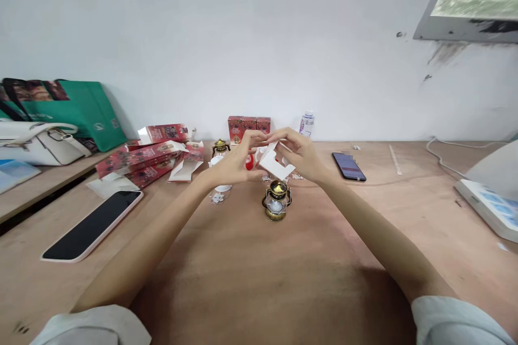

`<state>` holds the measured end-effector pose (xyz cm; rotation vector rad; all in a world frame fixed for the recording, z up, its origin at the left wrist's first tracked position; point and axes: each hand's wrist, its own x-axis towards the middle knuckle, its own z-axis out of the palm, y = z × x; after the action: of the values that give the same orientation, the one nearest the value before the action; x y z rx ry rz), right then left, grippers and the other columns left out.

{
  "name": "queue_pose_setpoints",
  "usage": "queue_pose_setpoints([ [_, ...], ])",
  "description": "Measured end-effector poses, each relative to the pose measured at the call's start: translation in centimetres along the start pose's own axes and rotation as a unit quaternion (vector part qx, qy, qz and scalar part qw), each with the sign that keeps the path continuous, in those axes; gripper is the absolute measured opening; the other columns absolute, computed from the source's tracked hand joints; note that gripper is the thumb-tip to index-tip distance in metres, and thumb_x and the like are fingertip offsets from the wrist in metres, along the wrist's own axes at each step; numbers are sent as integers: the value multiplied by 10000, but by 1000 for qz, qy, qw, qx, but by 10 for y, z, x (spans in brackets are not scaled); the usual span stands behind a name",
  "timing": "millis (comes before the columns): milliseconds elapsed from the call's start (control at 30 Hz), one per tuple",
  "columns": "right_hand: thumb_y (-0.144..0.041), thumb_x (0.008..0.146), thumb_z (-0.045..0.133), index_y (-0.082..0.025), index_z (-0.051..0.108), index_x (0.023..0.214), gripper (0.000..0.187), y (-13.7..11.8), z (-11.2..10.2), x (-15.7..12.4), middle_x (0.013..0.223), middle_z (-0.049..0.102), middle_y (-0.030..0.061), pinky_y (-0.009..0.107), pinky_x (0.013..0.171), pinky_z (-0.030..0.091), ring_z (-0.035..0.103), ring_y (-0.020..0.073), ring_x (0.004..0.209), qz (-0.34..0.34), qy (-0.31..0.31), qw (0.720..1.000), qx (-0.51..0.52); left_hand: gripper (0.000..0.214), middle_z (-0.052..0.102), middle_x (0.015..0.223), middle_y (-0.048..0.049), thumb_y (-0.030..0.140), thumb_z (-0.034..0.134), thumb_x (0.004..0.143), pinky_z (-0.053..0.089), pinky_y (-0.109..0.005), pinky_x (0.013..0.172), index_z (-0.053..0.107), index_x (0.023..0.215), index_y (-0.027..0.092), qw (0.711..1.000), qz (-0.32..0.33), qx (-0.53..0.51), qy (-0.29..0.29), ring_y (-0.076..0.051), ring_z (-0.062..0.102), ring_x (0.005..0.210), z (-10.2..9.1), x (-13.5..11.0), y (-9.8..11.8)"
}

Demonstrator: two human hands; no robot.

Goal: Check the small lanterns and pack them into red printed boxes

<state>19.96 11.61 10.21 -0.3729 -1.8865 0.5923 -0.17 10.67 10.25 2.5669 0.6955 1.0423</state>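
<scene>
Between my two hands is a small cardboard box point(277, 166), tilted, its white flap turned toward me. My left hand point(238, 160) is curled round its left side, and some red shows near the fingers. From the right, my right hand point(298, 152) grips the box's upper edge with bent fingers. Just below stands a small black and gold lantern point(277, 202) with a clear body, upright on the table. Another lantern point(220, 147) is partly hidden behind my left hand. Small white pieces point(217, 198) lie beside my left wrist.
Flattened red boxes point(149, 159) are heaped at the left, near a phone point(93, 225). Red boxes point(236, 128) and a bottle point(307, 124) stand by the wall. A second phone point(348, 166) lies right. A white bag point(40, 143) and green bag point(93, 113) sit far left.
</scene>
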Motion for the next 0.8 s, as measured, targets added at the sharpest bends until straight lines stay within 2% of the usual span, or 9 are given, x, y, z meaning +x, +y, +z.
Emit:
queue_pose_setpoints([
  [100, -153, 847, 546, -225, 632, 912, 130, 2, 4, -1, 986, 645, 37, 362, 903, 487, 617, 162, 984, 9, 0, 1000, 8, 637, 415, 1307, -117, 245, 710, 742, 476, -500, 1006, 287, 1216, 284, 1000, -3, 2, -9, -288, 487, 1256, 1, -1, -2],
  [267, -184, 806, 595, -229, 608, 945, 147, -4, 2, 1, 1033, 646, 34, 395, 937, 457, 602, 182, 1025, 55, 44, 996, -46, 563, 473, 1153, -77, 298, 738, 729, 517, -494, 934, 338, 1122, 252, 997, -17, 56, 41, -247, 568, 1087, -2, -2, -1],
  [333, -232, 781, 634, -222, 587, 961, 186, -8, -3, 3, 1080, 635, 45, 419, 927, 456, 592, 200, 1036, 125, 65, 986, -84, 554, 493, 1133, -78, 345, 751, 720, 535, -474, 889, 370, 1107, 236, 995, -16, 86, 48, -244, 570, 1048, -3, -1, 0],
  [400, -301, 770, 657, -202, 582, 935, 207, -10, -9, 5, 1066, 637, 64, 422, 862, 482, 610, 209, 963, 212, 64, 970, -96, 521, 509, 1145, -86, 364, 734, 740, 543, -442, 855, 404, 1119, 226, 993, -11, 108, 50, -236, 572, 1025, -4, -1, 0],
  [500, -321, 780, 642, -179, 572, 870, 182, -8, -16, 8, 886, 655, 58, 379, 708, 520, 634, 177, 744, 316, 60, 947, -27, 487, 518, 1180, -96, 358, 667, 804, 540, -403, 830, 428, 1210, 232, 991, -23, 127, 32, -232, 576, 1029, -5, -1, 0],
  [567, -262, 765, 642, -183, 546, 864, 159, -3, -18, 10, 780, 637, 26, 339, 619, 520, 621, 148, 624, 348, 90, 933, 33, 496, 516, 1163, -94, 360, 632, 834, 539, -392, 806, 432, 1275, 253, 988, -45, 145, 10, -236, 577, 1022, -5, 0, 0],
  [667, -234, 728, 672, -198, 516, 850, 202, 3, -16, 9, 731, 612, -12, 302, 573, 509, 588, 113, 555, 333, 124, 932, 76, 554, 509, 1089, -81, 367, 633, 831, 535, -414, 791, 425, 1336, 276, 980, -77, 186, -13, -228, 589, 924, -6, 1, 1],
  [733, -273, 728, 682, -205, 514, 838, 212, 5, -14, 8, 738, 606, -15, 288, 560, 493, 572, 108, 569, 302, 118, 942, 80, 587, 509, 1084, -81, 355, 662, 804, 528, -440, 816, 426, 1335, 270, 977, -81, 198, -9, -231, 589, 914, -6, 1, 1],
  [800, -303, 740, 675, -203, 533, 819, 190, 3, -12, 7, 768, 604, -4, 290, 583, 482, 567, 115, 621, 264, 96, 958, 60, 598, 517, 1140, -91, 333, 702, 768, 524, -451, 849, 434, 1297, 259, 980, -71, 184, 10, -251, 582, 989, -5, 1, 1],
])
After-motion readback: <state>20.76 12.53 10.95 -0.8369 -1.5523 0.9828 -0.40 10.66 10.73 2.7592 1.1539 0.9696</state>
